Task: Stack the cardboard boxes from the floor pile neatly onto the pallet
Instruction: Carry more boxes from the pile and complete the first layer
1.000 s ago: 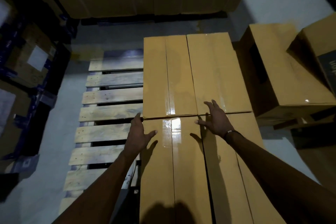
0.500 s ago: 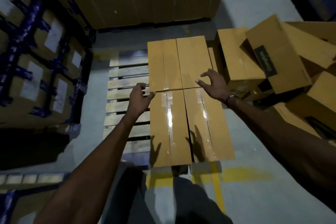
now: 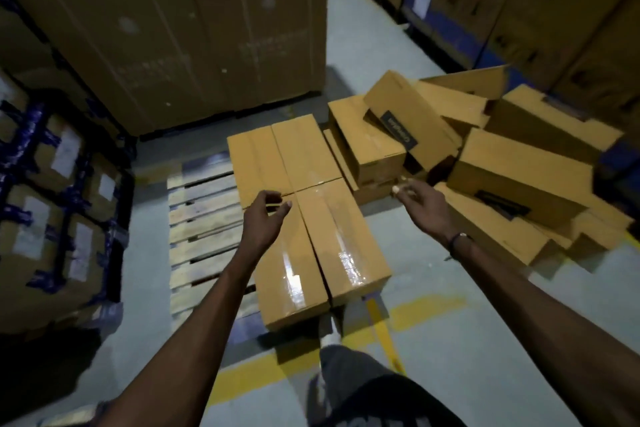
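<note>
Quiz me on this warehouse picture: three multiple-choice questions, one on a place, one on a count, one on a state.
1. The loose pile of boxes lies where, seen from the pallet?
A left B right C on top
2. How many boxes lie flat on the pallet?
A one B four C nine
3. The left hand is
A holding nothing B gripping a box C pressing tape

Answers: 1 B, the pile sits on the floor at its right. 2 B, seams split the block into four tops. 3 A, its fingers hang loosely curled above the boxes.

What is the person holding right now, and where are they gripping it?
Nothing. The left hand hangs loosely curled above the boxes on the pallet, and the right hand reaches, empty, toward the floor pile.
</note>
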A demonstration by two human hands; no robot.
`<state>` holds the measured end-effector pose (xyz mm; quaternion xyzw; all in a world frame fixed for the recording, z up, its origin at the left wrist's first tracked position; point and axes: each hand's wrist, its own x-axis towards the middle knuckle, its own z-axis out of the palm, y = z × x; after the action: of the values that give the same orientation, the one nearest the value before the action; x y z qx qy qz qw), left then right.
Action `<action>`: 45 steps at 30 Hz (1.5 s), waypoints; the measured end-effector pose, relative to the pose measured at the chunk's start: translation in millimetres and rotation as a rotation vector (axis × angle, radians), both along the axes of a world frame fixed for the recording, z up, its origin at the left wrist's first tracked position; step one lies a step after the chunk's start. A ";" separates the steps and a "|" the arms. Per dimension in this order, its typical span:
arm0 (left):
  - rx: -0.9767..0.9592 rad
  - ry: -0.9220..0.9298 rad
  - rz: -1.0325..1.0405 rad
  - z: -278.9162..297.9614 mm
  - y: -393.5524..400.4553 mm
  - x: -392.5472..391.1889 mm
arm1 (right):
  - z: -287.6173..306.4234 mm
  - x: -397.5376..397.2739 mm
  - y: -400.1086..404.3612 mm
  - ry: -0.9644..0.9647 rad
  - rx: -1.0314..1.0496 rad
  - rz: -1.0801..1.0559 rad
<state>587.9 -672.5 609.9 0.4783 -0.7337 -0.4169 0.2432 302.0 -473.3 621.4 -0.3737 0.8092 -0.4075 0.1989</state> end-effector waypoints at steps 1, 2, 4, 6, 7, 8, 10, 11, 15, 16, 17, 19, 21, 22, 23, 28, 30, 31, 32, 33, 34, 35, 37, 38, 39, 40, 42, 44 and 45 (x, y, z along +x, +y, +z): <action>0.004 0.014 -0.019 1.2 15.4 -8.5 | 1.2 -1.7 25.2 -0.006 0.003 -0.038; 0.018 0.025 -0.038 3.1 30.7 -17.5 | 1.7 -5.2 50.4 -0.024 0.014 -0.077; 0.050 0.044 -0.089 5.8 59.9 -37.2 | 5.1 -12.9 97.8 -0.043 0.016 -0.137; 0.080 0.063 -0.141 7.3 86.3 -60.1 | 11.3 -26.4 139.2 -0.064 0.000 -0.209; 0.089 0.073 -0.164 9.8 98.6 -73.9 | 16.8 -33.7 158.4 -0.073 -0.015 -0.236; 0.100 0.079 -0.182 13.8 111.1 -87.7 | 20.2 -42.2 177.3 -0.085 -0.027 -0.266; 0.111 0.095 -0.219 19.3 137.0 -119.7 | 25.4 -62.2 216.8 -0.083 -0.037 -0.308; 0.113 0.099 -0.238 21.4 148.1 -135.4 | 26.8 -72.4 234.1 -0.081 -0.035 -0.320; 0.122 0.110 -0.310 28.1 186.9 -210.5 | 25.4 -125.5 297.5 -0.104 -0.038 -0.419; 0.125 0.112 -0.324 28.7 196.2 -233.4 | 25.2 -140.4 313.3 -0.105 -0.038 -0.443; 0.124 0.113 -0.335 29.2 206.5 -258.1 | 26.0 -155.9 329.2 -0.112 -0.042 -0.465; 0.128 0.108 -0.346 28.8 227.2 -309.8 | 26.0 -189.6 359.9 -0.122 -0.050 -0.505; 0.151 0.126 -0.370 26.6 249.3 -362.0 | 23.5 -228.1 389.5 -0.113 -0.054 -0.531; 0.170 0.147 -0.378 25.8 259.8 -387.3 | 21.8 -248.2 403.6 -0.101 -0.055 -0.546; 0.193 0.166 -0.376 25.7 269.3 -411.6 | 20.0 -268.7 416.5 -0.088 -0.056 -0.565; 0.220 0.133 -0.399 35.3 306.6 -505.0 | 23.8 -351.5 455.4 -0.119 -0.067 -0.599; 0.234 0.112 -0.397 33.2 314.7 -534.8 | 27.7 -380.0 459.0 -0.132 -0.077 -0.574; 0.246 0.111 -0.399 31.7 317.8 -549.3 | 28.7 -396.3 457.7 -0.137 -0.082 -0.566; 0.253 0.112 -0.404 28.6 320.2 -564.5 | 30.0 -413.3 454.7 -0.149 -0.085 -0.556; 0.251 0.108 -0.403 25.5 322.0 -579.9 | 29.2 -431.8 450.2 -0.161 -0.085 -0.545; 0.247 0.106 -0.398 19.3 323.0 -596.0 | 26.2 -450.7 445.0 -0.169 -0.082 -0.532; 0.246 0.100 -0.387 14.0 324.8 -611.4 | 22.2 -469.7 438.6 -0.172 -0.081 -0.515; 0.272 0.089 -0.377 -1.0 326.8 -643.5 | 11.2 -510.5 422.8 -0.161 -0.069 -0.471; 0.288 0.089 -0.366 -11.2 326.7 -661.1 | 6.1 -532.1 412.8 -0.156 -0.058 -0.444; 0.304 0.083 -0.346 -19.7 326.7 -679.2 | 0.9 -555.0 401.9 -0.151 -0.047 -0.421; 0.325 0.084 -0.324 -31.7 325.4 -698.1 | -4.4 -578.9 390.4 -0.149 -0.035 -0.400; 0.360 0.075 -0.274 -52.8 323.4 -735.2 | -16.0 -626.8 368.0 -0.153 -0.013 -0.358; 0.383 0.061 -0.218 -73.2 320.6 -772.4 | -28.8 -675.1 349.3 -0.168 0.014 -0.313; 0.395 0.057 -0.197 -78.9 320.4 -790.5 | -33.9 -698.4 340.5 -0.168 0.033 -0.292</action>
<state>-202.5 -352.1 531.0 0.4306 -0.6738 -0.5877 0.1234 -396.4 -132.8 587.6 -0.2134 0.8419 -0.4486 0.2107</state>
